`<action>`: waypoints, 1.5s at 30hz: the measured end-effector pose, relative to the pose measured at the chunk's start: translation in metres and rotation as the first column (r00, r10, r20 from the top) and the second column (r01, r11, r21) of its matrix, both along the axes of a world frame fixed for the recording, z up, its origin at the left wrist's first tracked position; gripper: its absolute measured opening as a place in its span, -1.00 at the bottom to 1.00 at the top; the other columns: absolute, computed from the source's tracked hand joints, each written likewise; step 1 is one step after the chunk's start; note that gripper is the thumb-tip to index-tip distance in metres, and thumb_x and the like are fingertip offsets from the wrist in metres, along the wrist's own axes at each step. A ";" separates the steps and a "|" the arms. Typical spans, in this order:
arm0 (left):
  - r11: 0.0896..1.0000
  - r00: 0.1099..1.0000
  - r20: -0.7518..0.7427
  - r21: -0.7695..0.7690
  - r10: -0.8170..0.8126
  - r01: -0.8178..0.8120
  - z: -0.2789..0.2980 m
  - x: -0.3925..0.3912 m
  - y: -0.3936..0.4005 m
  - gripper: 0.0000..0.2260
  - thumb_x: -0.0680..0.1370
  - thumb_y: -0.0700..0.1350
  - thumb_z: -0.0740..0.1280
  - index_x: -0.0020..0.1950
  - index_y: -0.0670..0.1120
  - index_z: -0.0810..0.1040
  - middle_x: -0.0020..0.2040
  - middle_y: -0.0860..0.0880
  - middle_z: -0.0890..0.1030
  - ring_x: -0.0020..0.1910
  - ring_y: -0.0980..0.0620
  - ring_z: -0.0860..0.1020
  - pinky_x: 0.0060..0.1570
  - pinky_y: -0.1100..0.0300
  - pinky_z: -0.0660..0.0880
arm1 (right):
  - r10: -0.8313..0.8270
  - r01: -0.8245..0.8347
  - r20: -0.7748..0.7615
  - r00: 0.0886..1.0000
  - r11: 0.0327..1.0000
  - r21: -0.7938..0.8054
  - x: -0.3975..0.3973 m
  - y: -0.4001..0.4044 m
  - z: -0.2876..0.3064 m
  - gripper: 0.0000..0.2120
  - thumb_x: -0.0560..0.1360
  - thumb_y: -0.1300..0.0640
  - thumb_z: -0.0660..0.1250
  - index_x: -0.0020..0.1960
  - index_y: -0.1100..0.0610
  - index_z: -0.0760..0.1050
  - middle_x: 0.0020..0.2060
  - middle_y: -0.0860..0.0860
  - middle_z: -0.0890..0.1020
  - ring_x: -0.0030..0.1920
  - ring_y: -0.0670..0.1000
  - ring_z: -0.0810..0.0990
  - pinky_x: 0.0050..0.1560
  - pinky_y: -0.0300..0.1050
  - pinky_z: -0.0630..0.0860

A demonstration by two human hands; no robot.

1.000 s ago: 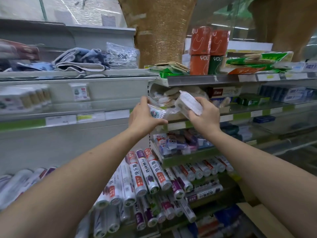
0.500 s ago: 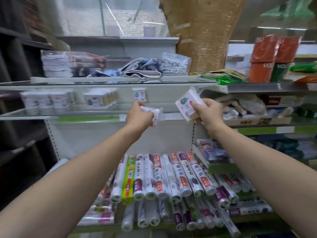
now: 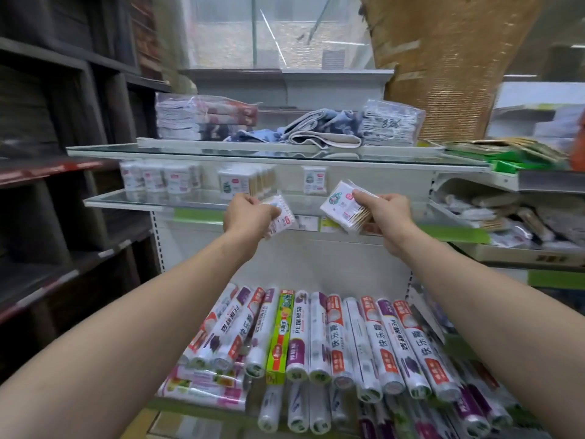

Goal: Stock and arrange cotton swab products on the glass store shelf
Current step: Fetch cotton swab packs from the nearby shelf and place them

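Fronting glass shelf (image 3: 190, 199) | swab boxes (image 3: 243, 182) | rolls (image 3: 319, 334) below

Two bare forearms enter from the lower corners of the head view, uncovered from the frame edge to the wrist, with no sleeve hem or cuff showing on either. The left hand (image 3: 250, 213) and the right hand (image 3: 387, 213) are ungloved. Neither wrist carries a watch, band or bracelet, no ring shows on the visible fingers, and the nails are too blurred to assess.
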State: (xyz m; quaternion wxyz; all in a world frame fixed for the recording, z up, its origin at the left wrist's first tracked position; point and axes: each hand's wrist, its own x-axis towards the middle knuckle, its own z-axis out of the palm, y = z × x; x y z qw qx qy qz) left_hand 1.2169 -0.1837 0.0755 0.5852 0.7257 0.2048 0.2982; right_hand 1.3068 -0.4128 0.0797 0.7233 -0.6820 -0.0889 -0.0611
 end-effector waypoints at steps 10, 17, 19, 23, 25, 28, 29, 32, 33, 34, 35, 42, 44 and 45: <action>0.986 0.999 0.000 -0.157 0.051 -0.050 0.016 0.029 0.037 -0.77 0.47 -0.23 0.48 0.09 -0.18 0.57 0.05 -0.18 0.66 -0.10 -0.16 0.70 -0.11 -0.01 0.68 | 0.135 -0.135 -0.005 0.991 0.991 -0.020 0.042 0.041 0.020 -0.45 0.30 0.08 0.65 0.12 0.35 0.51 -0.04 0.23 0.70 -0.08 0.20 0.71 0.03 0.24 0.63; 0.985 0.997 0.022 -0.159 0.072 -0.068 0.021 0.029 0.062 -0.91 0.47 -0.23 0.46 -0.10 -0.14 0.56 -0.09 -0.14 0.67 -0.11 -0.17 0.69 0.02 -0.11 0.66 | 0.165 -0.166 -0.025 0.986 0.986 -0.002 0.048 0.075 0.026 -0.41 0.28 0.12 0.66 0.16 0.33 0.48 -0.04 0.22 0.70 -0.08 0.15 0.73 -0.01 0.17 0.67; 0.987 0.998 0.025 -0.154 0.056 -0.052 0.024 0.028 0.074 -0.90 0.42 -0.20 0.47 -0.11 -0.12 0.59 -0.10 -0.16 0.69 -0.09 -0.19 0.69 0.04 -0.13 0.66 | 0.143 -0.143 -0.033 0.989 0.990 0.004 0.050 0.084 0.026 -0.41 0.28 0.12 0.67 0.15 0.30 0.46 -0.05 0.20 0.70 -0.10 0.13 0.73 -0.04 0.13 0.68; 0.990 1.000 0.027 -0.144 0.012 -0.008 0.027 0.029 0.107 -0.74 0.23 -0.10 0.46 -0.11 -0.12 0.63 -0.09 -0.16 0.70 -0.07 -0.23 0.69 0.02 -0.18 0.65 | 0.131 -0.130 -0.036 0.991 0.991 0.032 0.047 0.106 0.030 -0.36 0.28 0.17 0.66 0.22 0.29 0.42 -0.01 0.18 0.69 -0.15 0.07 0.73 -0.21 -0.06 0.66; 0.991 1.000 0.023 -0.137 -0.003 0.006 0.028 0.027 0.125 -0.75 0.26 -0.12 0.46 -0.09 -0.11 0.63 -0.07 -0.15 0.70 -0.08 -0.22 0.69 0.00 -0.18 0.65 | 0.155 -0.153 -0.037 0.987 0.987 0.045 0.043 0.123 0.031 -0.37 0.28 0.24 0.65 0.22 0.30 0.39 -0.01 0.20 0.69 -0.15 0.09 0.74 -0.22 -0.05 0.66; 0.991 0.999 0.043 -0.136 -0.001 0.007 0.029 0.021 0.149 -0.83 0.37 -0.17 0.45 -0.06 -0.12 0.62 -0.06 -0.15 0.70 -0.10 -0.19 0.70 0.00 -0.14 0.66 | 0.181 -0.180 -0.030 0.983 0.983 0.038 0.037 0.151 0.033 -0.37 0.24 0.34 0.63 0.22 0.37 0.42 -0.02 0.23 0.69 -0.15 0.13 0.74 -0.23 -0.06 0.66; 0.990 0.999 0.053 -0.139 0.000 0.007 0.030 0.020 0.157 -0.84 0.39 -0.18 0.45 -0.05 -0.11 0.62 -0.04 -0.15 0.70 -0.09 -0.18 0.70 0.00 -0.13 0.66 | 0.178 -0.178 -0.017 0.984 0.984 0.031 0.036 0.160 0.034 -0.37 0.24 0.37 0.63 0.22 0.39 0.44 0.00 0.24 0.69 -0.15 0.14 0.74 -0.22 -0.06 0.66; 0.989 0.997 0.072 -0.145 -0.012 0.022 0.028 0.018 0.174 -0.89 0.47 -0.23 0.43 -0.04 -0.11 0.58 -0.02 -0.16 0.68 -0.09 -0.17 0.70 0.02 -0.11 0.66 | 0.146 -0.147 0.033 0.989 0.989 0.018 0.031 0.188 0.034 -0.46 0.28 0.42 0.58 0.19 0.43 0.46 0.01 0.26 0.67 -0.18 0.12 0.74 -0.24 -0.09 0.65; 0.988 0.997 0.075 -0.149 -0.015 0.026 0.028 0.019 0.180 -0.90 0.48 -0.24 0.42 -0.04 -0.11 0.57 -0.03 -0.15 0.68 -0.10 -0.16 0.70 0.03 -0.10 0.66 | 0.129 -0.130 0.043 0.991 0.991 0.022 0.029 0.197 0.033 -0.48 0.29 0.44 0.57 0.19 0.43 0.45 0.00 0.25 0.67 -0.19 0.11 0.74 -0.25 -0.10 0.65; 0.988 0.997 0.078 -0.152 -0.020 0.032 0.027 0.019 0.185 -0.91 0.48 -0.24 0.42 -0.05 -0.11 0.57 -0.04 -0.15 0.67 -0.10 -0.16 0.70 0.03 -0.11 0.66 | 0.116 -0.118 0.052 0.992 0.993 0.018 0.029 0.205 0.032 -0.50 0.30 0.45 0.56 0.18 0.43 0.46 0.00 0.25 0.68 -0.19 0.10 0.74 -0.24 -0.09 0.65; 0.988 0.996 0.084 -0.152 -0.026 0.038 0.026 0.020 0.190 -0.91 0.49 -0.24 0.42 -0.06 -0.11 0.57 -0.05 -0.14 0.67 -0.10 -0.16 0.70 0.02 -0.11 0.66 | 0.107 -0.108 0.062 0.992 0.994 0.014 0.029 0.213 0.030 -0.52 0.29 0.45 0.56 0.15 0.42 0.49 -0.02 0.24 0.69 -0.18 0.10 0.74 -0.20 -0.05 0.67; 0.985 0.994 0.084 -0.153 -0.067 0.080 0.024 0.024 0.218 -0.90 0.50 -0.25 0.41 -0.07 -0.07 0.57 0.00 -0.13 0.67 -0.11 -0.13 0.70 -0.04 -0.07 0.68 | -0.025 0.050 0.157 0.987 0.986 -0.157 0.030 0.245 0.017 -0.52 0.25 0.31 0.65 0.10 0.18 0.55 -0.09 0.04 0.69 -0.11 -0.05 0.67 -0.16 -0.22 0.62; 0.985 0.994 0.078 -0.151 -0.075 0.086 0.023 0.025 0.223 -0.90 0.48 -0.24 0.42 -0.07 -0.07 0.59 0.00 -0.12 0.68 -0.11 -0.13 0.70 -0.03 -0.08 0.68 | -0.052 0.088 0.181 0.982 0.977 -0.193 0.028 0.248 0.015 -0.51 0.31 0.27 0.62 0.18 0.17 0.55 -0.05 0.03 0.68 -0.10 -0.08 0.66 -0.26 -0.34 0.55; 0.984 0.994 0.081 -0.155 -0.075 0.087 0.022 0.026 0.224 -0.90 0.45 -0.24 0.43 -0.08 -0.08 0.60 -0.02 -0.13 0.68 -0.10 -0.15 0.70 -0.02 -0.10 0.67 | -0.068 0.108 0.193 0.979 0.973 -0.203 0.029 0.248 0.015 -0.50 0.32 0.25 0.62 0.20 0.16 0.54 -0.05 0.03 0.67 -0.10 -0.09 0.65 -0.30 -0.39 0.52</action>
